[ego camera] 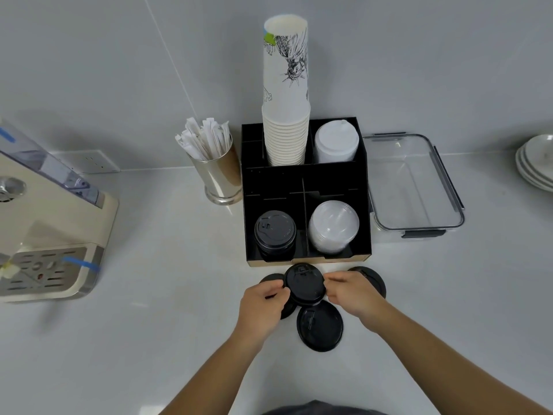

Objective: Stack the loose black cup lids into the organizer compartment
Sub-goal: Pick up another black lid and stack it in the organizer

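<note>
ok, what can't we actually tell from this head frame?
- Head view: the left hand covers most of one loose black lid; the right hand covers part of another.
- Held lids: seen from above, so how many are stacked is unclear.
- Black lid stack in the organizer: its height is hidden by its own top.
- Plates: cut off by the right edge.

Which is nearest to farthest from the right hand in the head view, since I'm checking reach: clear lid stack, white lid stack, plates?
From the right hand:
1. Clear lid stack, organizer's front right compartment, just beyond the hand.
2. White lid stack, back right compartment.
3. Plates, far right edge of the counter.
</note>
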{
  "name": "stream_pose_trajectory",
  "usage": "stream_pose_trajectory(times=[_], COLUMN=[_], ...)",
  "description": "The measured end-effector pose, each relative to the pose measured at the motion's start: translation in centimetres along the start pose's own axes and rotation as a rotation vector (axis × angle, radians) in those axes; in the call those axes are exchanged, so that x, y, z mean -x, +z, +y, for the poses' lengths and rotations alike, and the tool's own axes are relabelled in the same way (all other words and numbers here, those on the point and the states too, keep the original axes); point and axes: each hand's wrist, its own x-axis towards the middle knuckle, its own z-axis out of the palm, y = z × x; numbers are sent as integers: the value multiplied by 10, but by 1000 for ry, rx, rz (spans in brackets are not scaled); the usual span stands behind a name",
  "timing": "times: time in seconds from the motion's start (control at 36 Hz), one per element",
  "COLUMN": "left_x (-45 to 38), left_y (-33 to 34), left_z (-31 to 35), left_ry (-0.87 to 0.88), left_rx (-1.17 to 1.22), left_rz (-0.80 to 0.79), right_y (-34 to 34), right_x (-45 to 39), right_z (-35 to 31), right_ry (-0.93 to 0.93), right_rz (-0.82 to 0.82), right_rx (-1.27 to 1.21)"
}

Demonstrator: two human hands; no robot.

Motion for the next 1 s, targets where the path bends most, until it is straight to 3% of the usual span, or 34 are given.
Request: stream_pose_trajectory(times=[0.53,1.0], left_x=[28,30], left_y=[-10,-22], left_z=[-10,18], left_ry=[170,260], left_rx=[112,143], left_rz=[115,143], right_y=[2,6], right_x=[33,43], right_z=[-15,-56], right_ry=[-138,-382], right_rz=[-8,27], right_rx=[87,241])
